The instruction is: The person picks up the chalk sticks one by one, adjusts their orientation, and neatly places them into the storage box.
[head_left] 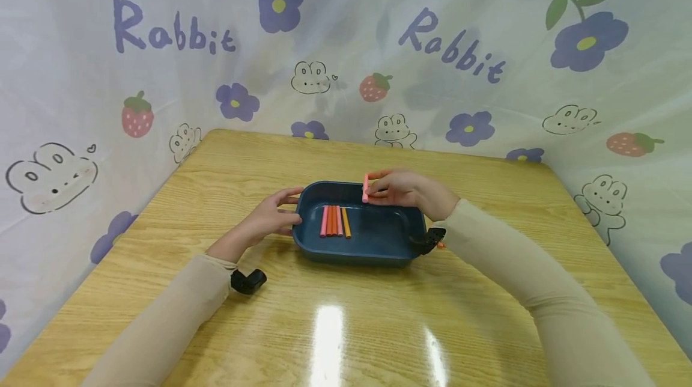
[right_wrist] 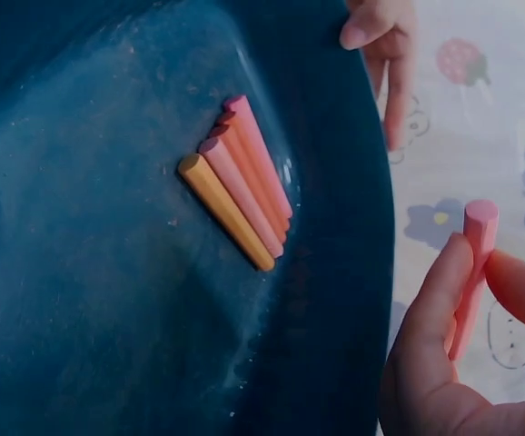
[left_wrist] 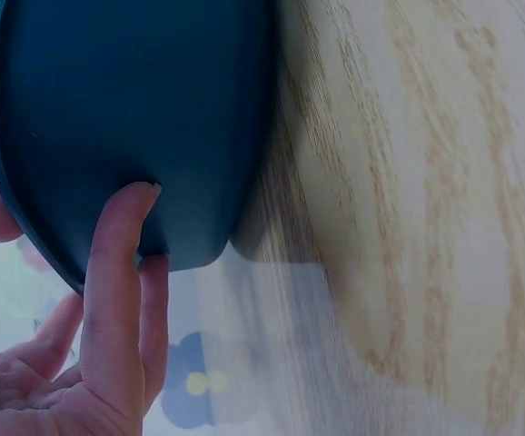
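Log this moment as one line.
left hand: touches tray, left end | right hand: pinches pink stick, near tray's far side | in tray: pink, orange, yellow sticks, side by side

Looks bright in the head view, with white shiny streaks on the surface (head_left: 389,321) and a soft shadow under the tray (head_left: 357,259). Looks dimmer and bluer in both wrist views, and blurry on the cloth (right_wrist: 437,136) in the right one.

Indoor cloth-screened nook; home or studio, cannot tell. Pale cloth (head_left: 346,20), printed with purple flowers (head_left: 281,2), strawberries (head_left: 137,116), bunny faces (head_left: 310,79), word "Rabbit" (head_left: 451,50), hangs behind and on both sides of glossy wood-grain surface (head_left: 270,339) with bright light reflections (head_left: 327,345).
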Available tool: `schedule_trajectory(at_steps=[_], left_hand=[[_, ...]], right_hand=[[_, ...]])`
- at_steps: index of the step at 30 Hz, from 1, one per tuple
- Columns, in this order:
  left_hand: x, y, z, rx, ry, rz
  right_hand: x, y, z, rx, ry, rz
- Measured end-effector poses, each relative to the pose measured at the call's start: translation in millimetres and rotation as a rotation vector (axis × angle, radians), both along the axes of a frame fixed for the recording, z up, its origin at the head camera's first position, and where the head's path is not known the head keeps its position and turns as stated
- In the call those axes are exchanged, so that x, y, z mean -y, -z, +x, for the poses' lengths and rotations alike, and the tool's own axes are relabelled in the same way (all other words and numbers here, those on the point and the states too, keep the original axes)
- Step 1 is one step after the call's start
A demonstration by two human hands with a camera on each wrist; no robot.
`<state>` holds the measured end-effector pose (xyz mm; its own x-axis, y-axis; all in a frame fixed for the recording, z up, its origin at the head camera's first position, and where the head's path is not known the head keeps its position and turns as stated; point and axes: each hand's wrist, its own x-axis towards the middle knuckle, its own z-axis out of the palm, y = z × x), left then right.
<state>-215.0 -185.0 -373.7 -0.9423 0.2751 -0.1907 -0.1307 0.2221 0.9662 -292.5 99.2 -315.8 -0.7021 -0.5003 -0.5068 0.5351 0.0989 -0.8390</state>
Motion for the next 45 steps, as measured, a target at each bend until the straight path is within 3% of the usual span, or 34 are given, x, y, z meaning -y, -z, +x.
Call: schedule_trajectory(at_steps=[24, 36, 45], left_hand=[[0, -0.5, 0.3, -0.007, 0.007, 0.013], [-1, -0.3, -0.2, -0.006, 0.008, 0.012], [3, 1.6, -1.3, -0.005, 0.02, 0.034]], right_hand=[[26, 21.8, -5.8, 0.093, -0.249, 0.155], [38, 42.4, -7.1, 0.106, -0.229, 0.327], [47, 45.0, -6.5, 0.109, -0.222, 0.41]])
